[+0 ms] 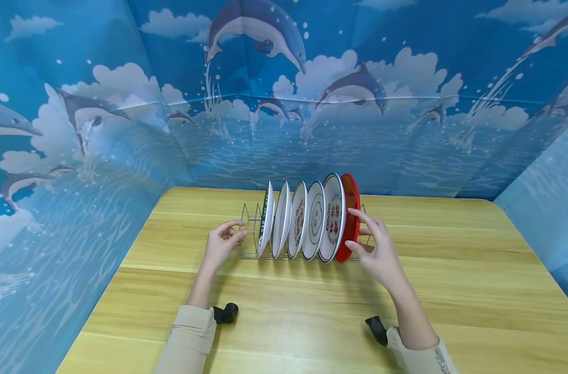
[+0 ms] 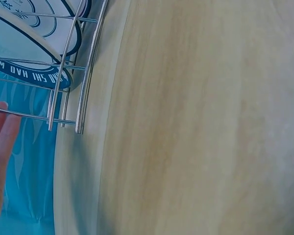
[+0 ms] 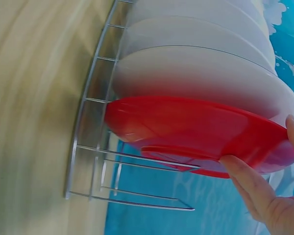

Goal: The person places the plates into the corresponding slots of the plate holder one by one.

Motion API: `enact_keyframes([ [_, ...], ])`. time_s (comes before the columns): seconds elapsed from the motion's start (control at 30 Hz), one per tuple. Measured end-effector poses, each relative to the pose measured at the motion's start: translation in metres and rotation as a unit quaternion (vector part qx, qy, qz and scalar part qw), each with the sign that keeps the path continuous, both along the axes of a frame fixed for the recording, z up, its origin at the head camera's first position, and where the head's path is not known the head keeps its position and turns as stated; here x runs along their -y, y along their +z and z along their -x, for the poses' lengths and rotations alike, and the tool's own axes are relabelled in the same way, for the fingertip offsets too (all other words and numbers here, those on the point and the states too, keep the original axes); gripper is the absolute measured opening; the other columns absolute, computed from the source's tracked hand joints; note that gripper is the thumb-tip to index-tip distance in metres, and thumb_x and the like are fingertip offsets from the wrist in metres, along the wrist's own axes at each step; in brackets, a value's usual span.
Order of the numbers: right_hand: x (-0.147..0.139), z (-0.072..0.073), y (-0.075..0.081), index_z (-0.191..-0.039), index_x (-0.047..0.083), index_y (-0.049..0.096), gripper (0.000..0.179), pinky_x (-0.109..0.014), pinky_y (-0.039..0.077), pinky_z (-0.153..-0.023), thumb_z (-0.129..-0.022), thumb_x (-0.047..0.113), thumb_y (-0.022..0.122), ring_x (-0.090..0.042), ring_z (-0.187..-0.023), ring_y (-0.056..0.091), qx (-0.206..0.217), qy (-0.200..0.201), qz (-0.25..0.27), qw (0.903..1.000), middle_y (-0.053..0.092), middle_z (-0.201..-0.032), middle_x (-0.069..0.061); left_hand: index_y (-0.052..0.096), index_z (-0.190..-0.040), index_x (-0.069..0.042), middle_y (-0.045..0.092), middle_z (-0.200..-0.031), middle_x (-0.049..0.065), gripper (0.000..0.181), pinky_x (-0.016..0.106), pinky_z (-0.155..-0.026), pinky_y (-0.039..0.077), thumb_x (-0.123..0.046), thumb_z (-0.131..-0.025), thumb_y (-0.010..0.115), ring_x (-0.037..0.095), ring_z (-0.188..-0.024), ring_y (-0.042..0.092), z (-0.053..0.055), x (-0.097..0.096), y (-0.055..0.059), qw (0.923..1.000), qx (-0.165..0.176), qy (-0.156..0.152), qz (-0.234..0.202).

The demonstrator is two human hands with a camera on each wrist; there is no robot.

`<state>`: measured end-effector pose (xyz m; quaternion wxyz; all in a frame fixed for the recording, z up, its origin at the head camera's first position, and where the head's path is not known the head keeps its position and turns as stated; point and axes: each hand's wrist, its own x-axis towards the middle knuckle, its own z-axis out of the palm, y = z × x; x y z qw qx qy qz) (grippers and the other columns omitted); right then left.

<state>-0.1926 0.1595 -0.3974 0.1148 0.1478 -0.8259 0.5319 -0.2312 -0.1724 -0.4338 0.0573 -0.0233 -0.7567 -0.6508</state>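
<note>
A wire dish rack (image 1: 249,255) stands on the table with a row of plates upright in it. At its left end my left hand (image 1: 222,242) pinches the end wire; in the left wrist view only some fingers (image 2: 4,139) show by the wire. My right hand (image 1: 377,249) grips the red plate (image 1: 351,228) in the rightmost filled place. One fingertip (image 3: 231,161) lies on the plate's underside, another digit at its rim. Left of the red plate stands a white plate (image 1: 332,218) with red characters.
Several more white plates fill the rack, the leftmost plate (image 1: 265,223) having a dark lettered rim. Wooden table (image 1: 284,322) surface extends in front and to both sides. A blue dolphin-print curtain (image 1: 284,140) hangs close behind the rack.
</note>
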Motion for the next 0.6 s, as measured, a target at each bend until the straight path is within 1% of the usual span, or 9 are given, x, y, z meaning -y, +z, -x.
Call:
enact_keyframes([
  [0.23,-0.004,-0.004,-0.009,-0.139,0.019,0.037,0.067,-0.047,0.051,-0.075,-0.082,-0.007,0.061,-0.035,-0.106,0.045,0.001,-0.004,0.006,1.0000,0.039,-0.126,-0.017,0.060,-0.108,0.009,0.054,-0.069,0.008,0.028,0.053,-0.073,0.051,0.001,-0.081,0.066,0.016,-0.062,0.056,0.000,0.000,0.000,1.0000,0.002,0.002,0.000],
  [0.4,-0.005,-0.005,-0.012,-0.142,0.020,0.032,0.070,-0.050,0.049,-0.077,-0.083,-0.001,0.063,-0.036,-0.109,0.045,-0.004,-0.004,-0.007,1.0000,0.037,-0.130,-0.018,0.060,-0.108,0.009,0.054,-0.069,0.008,0.028,0.053,-0.073,0.050,0.001,-0.081,0.066,0.017,-0.062,0.056,0.000,0.000,0.001,1.0000,0.003,0.001,-0.001],
  [0.5,-0.006,-0.006,-0.015,-0.143,0.020,0.029,0.074,-0.054,0.047,-0.080,-0.082,0.002,0.066,-0.037,-0.111,0.046,-0.013,-0.018,-0.004,0.9997,0.036,-0.134,-0.017,0.060,-0.108,0.009,0.054,-0.069,0.009,0.028,0.054,-0.074,0.050,0.001,-0.082,0.065,0.016,-0.062,0.056,-0.001,-0.001,0.001,1.0000,0.004,0.000,-0.002],
  [0.6,-0.008,-0.006,-0.020,-0.144,0.018,0.028,0.078,-0.058,0.043,-0.086,-0.079,0.003,0.069,-0.039,-0.113,0.045,-0.026,-0.041,0.006,0.9988,0.035,-0.137,-0.017,0.060,-0.108,0.009,0.054,-0.069,0.010,0.028,0.053,-0.073,0.050,0.001,-0.082,0.065,0.017,-0.063,0.057,-0.001,-0.001,0.001,1.0000,0.005,0.002,-0.001],
])
